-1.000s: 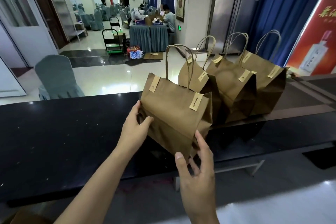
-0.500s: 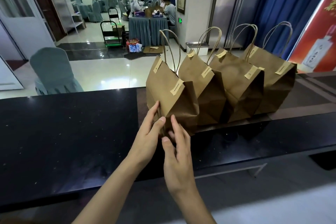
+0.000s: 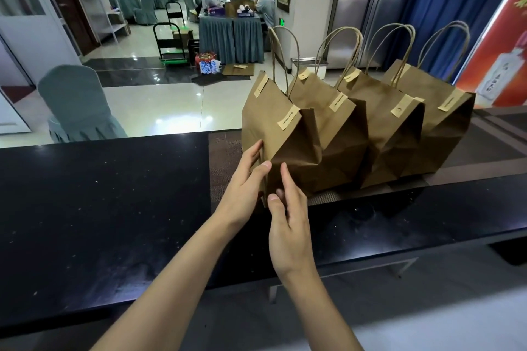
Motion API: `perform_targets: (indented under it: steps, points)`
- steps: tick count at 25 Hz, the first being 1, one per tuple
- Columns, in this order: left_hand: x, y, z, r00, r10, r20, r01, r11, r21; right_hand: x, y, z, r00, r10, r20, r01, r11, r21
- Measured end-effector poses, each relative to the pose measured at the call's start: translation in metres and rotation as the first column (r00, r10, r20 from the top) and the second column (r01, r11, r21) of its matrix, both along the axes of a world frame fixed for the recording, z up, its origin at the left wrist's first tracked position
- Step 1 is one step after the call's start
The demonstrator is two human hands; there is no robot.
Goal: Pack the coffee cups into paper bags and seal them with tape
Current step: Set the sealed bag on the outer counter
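Observation:
Several brown paper bags with twine handles stand in a row on the black counter [image 3: 99,208], each closed at the top with strips of pale tape. The nearest bag [image 3: 273,125] is at the left end of the row, pressed against the second bag [image 3: 336,128]. My left hand [image 3: 245,188] grips its near lower corner, thumb on the side panel and fingers on the front face. My right hand [image 3: 288,214] rests its fingers against the same corner from the right. No coffee cups are visible.
Two more sealed bags [image 3: 399,134] [image 3: 439,122] fill the counter's right part on a brown mat [image 3: 225,168]. Beyond the counter are a covered chair [image 3: 77,105], a trolley [image 3: 171,45], a draped table [image 3: 231,37] with seated people, and a steel fridge [image 3: 368,14].
The nearest bag went from tilted in both hands to standing upright at the left end of the row. Both hands have come together at its near lower corner.

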State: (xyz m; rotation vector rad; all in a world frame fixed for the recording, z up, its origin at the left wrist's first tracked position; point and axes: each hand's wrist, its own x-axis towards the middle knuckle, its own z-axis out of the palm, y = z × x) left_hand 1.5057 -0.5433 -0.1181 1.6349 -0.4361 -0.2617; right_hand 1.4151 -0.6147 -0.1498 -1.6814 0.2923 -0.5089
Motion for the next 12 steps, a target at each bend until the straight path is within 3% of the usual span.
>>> perform_targets:
  steps: [12]
  points:
    - [0.027,-0.013,0.007,0.998,-0.013,-0.062,0.013,1.000,0.003,0.019,-0.004,0.000,1.000,0.005,-0.027,-0.005,1.000,0.013]
